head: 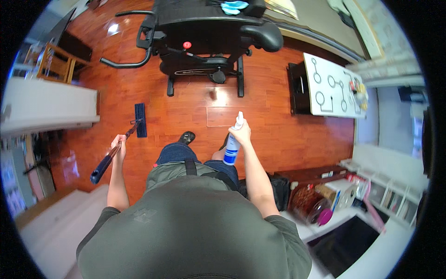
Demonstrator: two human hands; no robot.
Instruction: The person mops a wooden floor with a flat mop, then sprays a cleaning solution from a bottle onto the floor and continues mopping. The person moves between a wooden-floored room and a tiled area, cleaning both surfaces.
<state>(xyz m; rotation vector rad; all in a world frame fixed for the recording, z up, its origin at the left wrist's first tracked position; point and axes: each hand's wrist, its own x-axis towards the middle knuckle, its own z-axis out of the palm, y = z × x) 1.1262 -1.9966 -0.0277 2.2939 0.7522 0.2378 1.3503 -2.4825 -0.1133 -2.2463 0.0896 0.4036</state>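
My left hand [118, 142] is closed around the brown pole of a flat mop [140, 120], whose dark blue head lies on the wooden floor [188, 111]. The pole slants up toward me and ends in a dark blue grip. With my right hand [243, 132] I hold a white spray bottle [232, 148] by its neck. It has a blue band near its base, and its white spray head points forward, away from me. The bottle hangs over my right leg.
Ahead stands a black exercise bike [216, 62]. A white-topped table [329, 90] with ring patterns is at the right. A white piece of furniture [52, 103] stands left. At the lower right, a large jar with a purple lid [324, 216] sits on a cluttered surface.
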